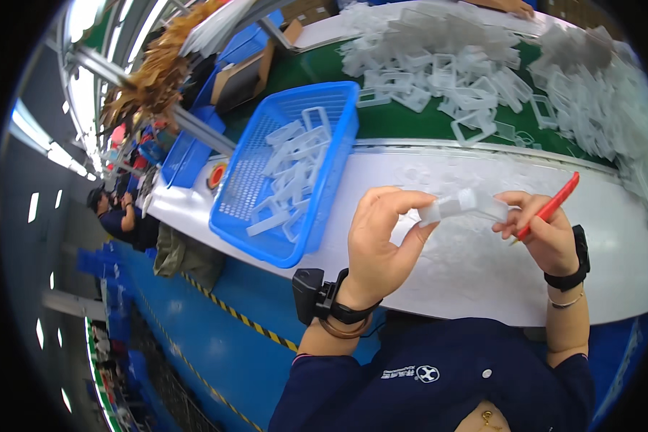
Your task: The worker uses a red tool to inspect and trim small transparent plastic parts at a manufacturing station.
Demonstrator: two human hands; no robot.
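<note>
Above the white worktop, my left hand [383, 241] pinches one end of a translucent plastic frame [462, 204] between thumb and fingertips. My right hand [543, 234] has its fingers closed round a slim red-handled tool [556, 203]. The handle points up and to the right, and a thin tip shows below the fingers; its exact shape is too small to tell. The right thumb and forefinger are at the frame's other end, apparently touching it. Left of my left hand, a blue perforated basket [222, 229] holds several similar frames [295, 169].
A large heap of translucent frames [475, 79] lies on the green belt [410, 126] behind the worktop [425, 277]. More pieces [590, 108] are piled at the right. A roll of orange tape [216, 176] and a blue bin [186, 162] sit beyond the basket. Another person [119, 219] works far left.
</note>
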